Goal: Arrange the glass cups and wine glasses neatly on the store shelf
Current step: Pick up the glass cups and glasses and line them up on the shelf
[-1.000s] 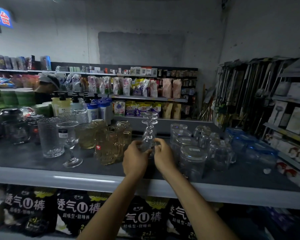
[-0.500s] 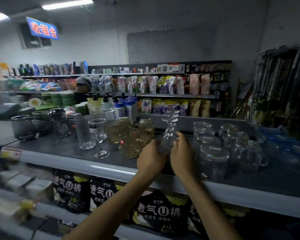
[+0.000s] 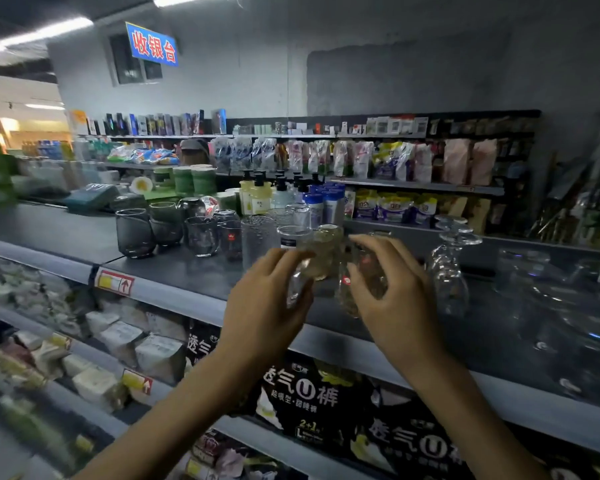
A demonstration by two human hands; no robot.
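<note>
Two empty vessels gripped: left hand (image 3: 267, 306) wine glass (image 3: 292, 238), right hand (image 3: 397, 299) mug (image 3: 369, 280).

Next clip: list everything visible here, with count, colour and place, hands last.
shelf: one, dark grey top, across the frame
smoky cups: at least two, dark grey, shelf left
clear tumblers: several, behind the left hand
labelled wine glass: one, clear, shelf middle
amber mugs: a cluster, yellowish, shelf middle
upturned wine glasses: a stack, clear, right of the hands
clear jars: several, blurred, far right
pump bottles: several, pale yellow, behind the glassware
black packs: several, shelf below
sign: one, blue with red characters, wall
left hand: curled round the labelled wine glass
right hand: curled round an amber mug
</note>
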